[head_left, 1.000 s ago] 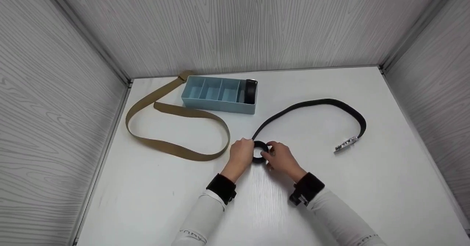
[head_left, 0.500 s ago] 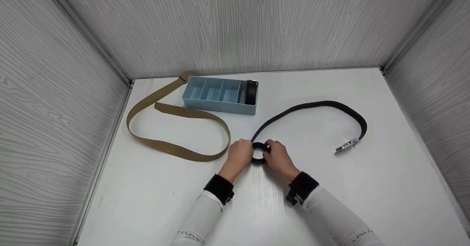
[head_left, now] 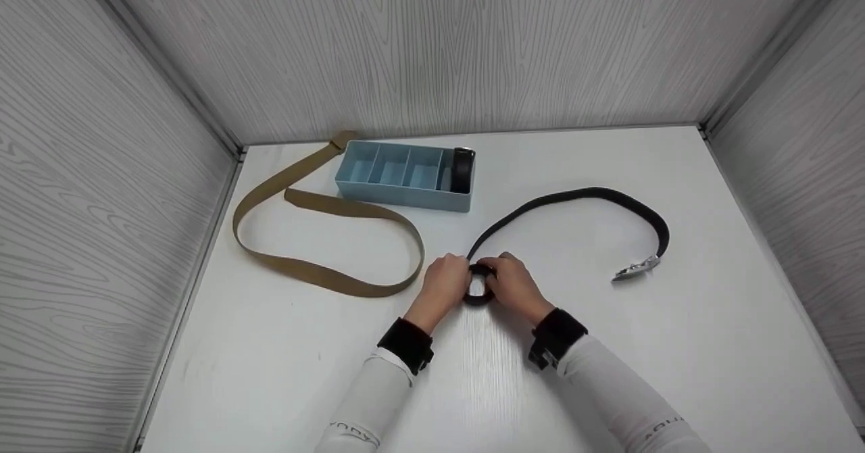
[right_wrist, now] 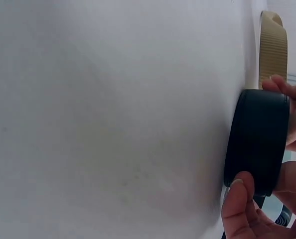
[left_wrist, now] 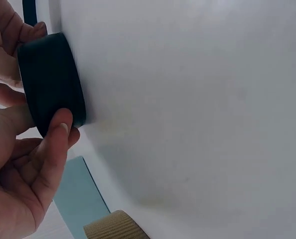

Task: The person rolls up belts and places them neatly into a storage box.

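Note:
A black belt (head_left: 595,193) lies partly rolled near the front middle, its coil (left_wrist: 56,82) standing on edge. From the coil the loose length arcs right and ends in a silver buckle (head_left: 636,268). My left hand (head_left: 446,282) grips the coil's left side, where the strap runs out. On the other side my right hand (head_left: 516,287) pinches the coil, its thumb inside the ring. In the right wrist view, a right fingertip (right_wrist: 243,180) presses the outer face of the coil. Parts of the fingers are hidden behind the coil in the head view.
A tan webbing belt (head_left: 317,274) curves loosely across the left of the white table (head_left: 709,345). Behind it stands a light blue divided box (head_left: 405,197), with a rolled black belt (head_left: 462,170) in its right compartment. Grey wood-grain walls (head_left: 432,54) enclose the back and sides.
My right hand has drawn in and its fingers have shifted round the coil. The buckle end has moved slightly left and turned. My left hand stays at nearly the same place.

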`<action>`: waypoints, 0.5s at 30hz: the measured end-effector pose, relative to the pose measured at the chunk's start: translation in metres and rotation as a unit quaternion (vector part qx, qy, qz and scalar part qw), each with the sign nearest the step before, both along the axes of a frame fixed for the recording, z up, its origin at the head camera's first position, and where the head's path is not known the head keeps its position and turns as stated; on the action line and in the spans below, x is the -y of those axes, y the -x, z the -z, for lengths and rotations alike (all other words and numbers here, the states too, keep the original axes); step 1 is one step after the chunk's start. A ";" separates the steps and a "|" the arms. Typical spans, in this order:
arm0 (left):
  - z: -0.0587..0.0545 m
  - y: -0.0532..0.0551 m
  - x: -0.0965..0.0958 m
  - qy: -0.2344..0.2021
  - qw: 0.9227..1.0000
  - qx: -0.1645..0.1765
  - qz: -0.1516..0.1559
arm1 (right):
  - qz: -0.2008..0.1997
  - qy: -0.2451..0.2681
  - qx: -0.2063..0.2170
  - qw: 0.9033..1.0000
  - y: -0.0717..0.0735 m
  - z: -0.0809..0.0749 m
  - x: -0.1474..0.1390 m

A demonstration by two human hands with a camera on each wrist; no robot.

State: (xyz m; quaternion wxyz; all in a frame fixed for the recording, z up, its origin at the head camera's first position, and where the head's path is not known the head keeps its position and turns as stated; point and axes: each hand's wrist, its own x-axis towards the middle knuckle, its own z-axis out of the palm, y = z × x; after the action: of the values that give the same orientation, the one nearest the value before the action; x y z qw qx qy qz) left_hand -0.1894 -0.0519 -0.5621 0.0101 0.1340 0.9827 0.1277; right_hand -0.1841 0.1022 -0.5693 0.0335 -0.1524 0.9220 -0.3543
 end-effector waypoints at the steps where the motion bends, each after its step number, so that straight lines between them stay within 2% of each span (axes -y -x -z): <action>1: 0.001 0.000 -0.001 -0.005 1.000 -0.001 -0.001 | 0.002 0.000 0.005 1.000 0.000 0.000 -0.001; 6: 0.004 -0.001 -0.002 -0.037 0.999 0.001 -0.017 | 0.040 0.010 0.060 0.997 -0.004 -0.003 -0.009; 9: 0.005 -0.001 -0.001 -0.053 0.998 0.004 -0.017 | 0.047 0.022 0.081 0.995 -0.006 -0.004 -0.012; 12: 0.005 -0.001 0.001 -0.060 0.998 0.008 -0.006 | 0.041 0.024 0.072 0.996 -0.006 -0.004 -0.010; 15: 0.004 0.000 0.003 -0.055 0.998 0.011 0.009 | 0.038 0.006 0.036 0.999 -0.004 -0.005 -0.006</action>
State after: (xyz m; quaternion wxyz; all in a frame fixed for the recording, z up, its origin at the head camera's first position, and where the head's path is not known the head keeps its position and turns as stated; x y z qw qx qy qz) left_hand -0.1895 -0.0553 -0.5656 0.0146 0.1414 0.9727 0.1832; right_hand -0.1805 0.1087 -0.5648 0.0527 -0.1048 0.9233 -0.3658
